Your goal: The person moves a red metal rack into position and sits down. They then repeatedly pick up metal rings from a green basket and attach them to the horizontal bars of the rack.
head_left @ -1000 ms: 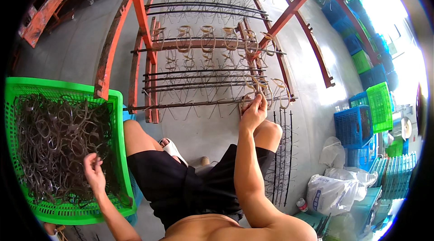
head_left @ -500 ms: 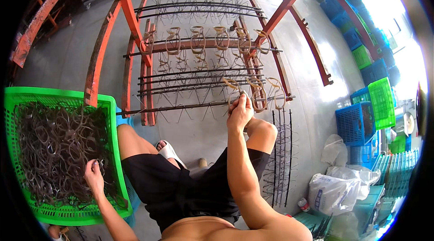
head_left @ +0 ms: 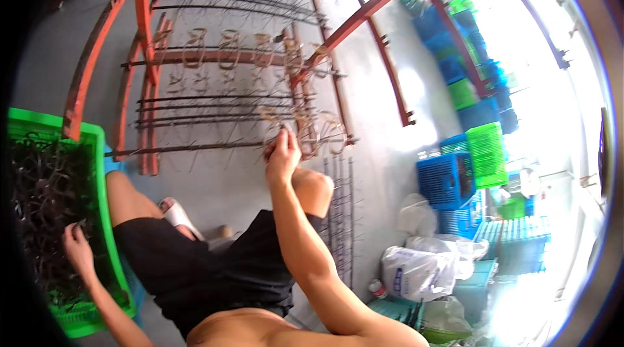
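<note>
Left hand: I have my left hand (head_left: 78, 246) down inside the green basket (head_left: 97, 152), fingers curled among the dark wire pieces (head_left: 45, 197); whether the grip pinches one, I cannot tell.
Right hand: my right hand (head_left: 283, 155) is raised to the front bar of the orange metal frame (head_left: 140, 54), its grip pressed together on a thin wire spring (head_left: 286, 127) at that bar.
Springs: a row of pale wire coils (head_left: 227, 51) hangs on the upper cross-bar of the frame; a few more coils (head_left: 322, 135) sit just beside my right hand, to its right.
Basket: it stands on the floor (head_left: 221, 178) at my left, beside my left knee, filled with wire pieces.
Legs: I sit in black shorts (head_left: 214, 262), a white sandal (head_left: 177, 213) on the floor between my knees.
Right side: blue crates (head_left: 445, 181), a green crate (head_left: 487, 155) and white plastic bags (head_left: 422, 269) stand well apart from the frame.
</note>
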`<action>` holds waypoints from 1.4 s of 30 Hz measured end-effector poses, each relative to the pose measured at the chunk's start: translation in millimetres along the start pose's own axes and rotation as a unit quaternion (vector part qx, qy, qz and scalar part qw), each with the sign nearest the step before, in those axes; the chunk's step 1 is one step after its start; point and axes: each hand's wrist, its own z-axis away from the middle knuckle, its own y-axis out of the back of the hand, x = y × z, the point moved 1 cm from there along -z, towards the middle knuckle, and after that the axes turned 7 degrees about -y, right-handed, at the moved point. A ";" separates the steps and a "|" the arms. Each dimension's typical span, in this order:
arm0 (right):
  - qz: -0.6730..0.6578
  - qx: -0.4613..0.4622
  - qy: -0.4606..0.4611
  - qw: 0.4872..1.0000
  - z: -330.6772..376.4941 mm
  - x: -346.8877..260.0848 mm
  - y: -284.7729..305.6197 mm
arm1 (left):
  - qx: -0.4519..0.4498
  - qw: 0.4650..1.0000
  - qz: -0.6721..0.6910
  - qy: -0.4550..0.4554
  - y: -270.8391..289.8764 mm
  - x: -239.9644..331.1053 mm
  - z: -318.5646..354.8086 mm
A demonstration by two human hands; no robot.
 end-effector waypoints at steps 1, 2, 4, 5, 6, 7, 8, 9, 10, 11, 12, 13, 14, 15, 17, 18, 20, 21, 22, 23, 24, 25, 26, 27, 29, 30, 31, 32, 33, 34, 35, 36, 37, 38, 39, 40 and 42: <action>0.019 -0.005 -0.013 1.000 0.2 -7.3 -7.9 | -0.006 0.999 0.039 0.034 -9.6 -15.0 -1.3; 0.040 0.000 -0.039 0.998 8.3 -12.0 -6.3 | 0.017 0.997 0.032 0.062 -12.6 -13.6 -0.3; 0.026 -0.006 -0.063 0.998 13.9 -14.3 12.6 | 0.012 0.995 0.058 0.080 -9.4 9.6 2.7; 0.005 -0.022 -0.068 0.997 6.5 -17.0 8.1 | 0.027 0.995 0.080 0.060 -15.8 2.0 1.0; 0.049 -0.022 -0.025 0.998 -1.9 -11.9 17.3 | 0.037 0.993 0.106 0.039 -34.1 -16.8 2.6; 0.036 -0.036 -0.026 0.998 -2.2 -8.0 20.6 | 0.036 0.990 0.128 0.042 -58.6 -51.5 1.9; 0.033 -0.048 -0.017 0.998 -6.9 -10.5 20.6 | 0.032 0.989 0.139 0.045 -68.6 -53.7 3.1; -0.007 -0.034 -0.028 0.999 -10.3 -8.4 16.5 | 0.038 0.987 0.153 0.024 -76.2 -56.9 1.0; -0.079 -0.026 -0.052 0.995 -2.8 -10.5 2.7 | 0.041 0.987 0.154 0.005 -75.2 -66.3 5.1; -0.056 -0.026 -0.051 0.997 -2.4 -6.3 -1.4 | 0.051 0.984 0.170 -0.002 -73.4 -66.3 5.1; -0.038 -0.034 -0.052 0.997 -0.7 -3.6 -8.8 | 0.032 0.984 0.174 0.033 -60.3 -56.5 3.2; -0.006 -0.049 -0.040 0.998 4.9 -7.8 -5.2 | 0.050 0.979 0.195 0.032 -69.6 -59.5 5.9; 0.003 -0.057 -0.008 0.998 3.8 -9.9 -5.2 | 0.077 0.974 0.210 0.031 -76.8 -68.8 3.5; 0.003 -0.062 0.011 0.998 4.8 -0.6 0.2 | 0.069 0.967 0.242 0.048 -80.7 -75.2 3.3; 0.017 -0.040 0.052 0.998 3.1 16.9 18.1 | 0.026 0.970 0.235 0.062 -74.7 -60.7 4.4; 0.020 -0.032 0.052 0.998 5.6 19.3 15.1 | 0.043 0.956 0.277 0.082 -69.8 -55.1 7.3; 0.139 -0.009 0.117 0.983 13.5 21.0 7.8 | 0.028 0.945 0.300 0.124 -47.9 -40.6 13.1; 0.159 0.005 0.153 0.975 18.0 19.5 1.5 | 0.021 0.943 0.311 0.117 -44.3 -40.4 12.6; 0.257 0.033 0.182 0.949 32.4 4.0 -12.9 | 0.013 0.943 0.315 0.109 -35.4 -44.5 14.4; 0.253 0.038 0.168 0.952 36.5 -1.7 -18.8 | 0.001 0.940 0.325 0.104 -26.5 -40.9 12.6; 0.247 0.033 0.184 0.951 31.0 -0.5 -16.5 | -0.007 0.935 0.341 0.099 -20.0 -31.6 9.6; 0.243 0.040 0.196 0.949 29.7 -2.9 -18.7 | -0.024 0.928 0.355 0.113 -12.1 -19.4 6.0; 0.238 0.047 0.207 0.948 29.1 -5.0 -19.8 | -0.040 0.920 0.369 0.128 -2.2 -6.9 3.8; 0.217 0.039 0.177 0.959 24.1 -3.2 -15.0 | -0.054 0.911 0.389 0.123 5.1 3.0 1.4; 0.161 0.025 0.151 0.975 18.4 -1.6 -11.6 | -0.082 0.905 0.400 0.123 18.0 21.6 -2.2; 0.168 0.029 0.153 0.973 18.8 -5.1 -12.6 | -0.101 0.896 0.416 0.116 26.5 33.3 -0.9; 0.156 0.023 0.132 0.979 18.1 -5.0 -13.3 | -0.102 0.881 0.446 0.121 32.5 38.3 -3.9; 0.149 0.015 0.112 0.982 17.0 -4.9 -10.4 | -0.105 0.862 0.477 0.132 34.6 41.5 -2.2; 0.145 0.019 0.105 0.984 14.9 -3.9 -9.7 | -0.088 0.848 0.495 0.167 34.9 34.6 -2.6; 0.142 0.021 0.098 0.985 12.1 -3.0 -10.3 | -0.071 0.831 0.512 0.202 33.8 21.4 -5.0; 0.141 0.023 0.092 0.985 9.9 -2.9 -10.4 | -0.054 0.812 0.530 0.239 33.9 20.4 -5.8; 0.138 0.023 0.084 0.987 8.8 -2.6 -9.9 | -0.044 0.850 0.484 0.204 33.6 20.9 -3.7; 0.135 0.024 0.075 0.988 8.0 -2.8 -8.9 | -0.033 0.884 0.436 0.169 33.0 22.3 -0.1; 0.130 0.025 0.069 0.989 6.8 -5.3 -6.3 | -0.022 0.913 0.387 0.130 33.6 27.2 0.5; 0.081 -0.018 -0.011 0.996 8.0 -15.7 -5.5 | -0.023 0.908 0.401 0.119 34.3 25.9 0.4; 0.081 -0.069 -0.074 0.992 7.3 -25.3 1.1 | -0.022 0.909 0.400 0.117 34.5 26.4 0.7; 0.341 -0.001 0.136 0.930 25.1 -43.2 19.3 | -0.025 0.908 0.403 0.110 32.8 33.1 0.2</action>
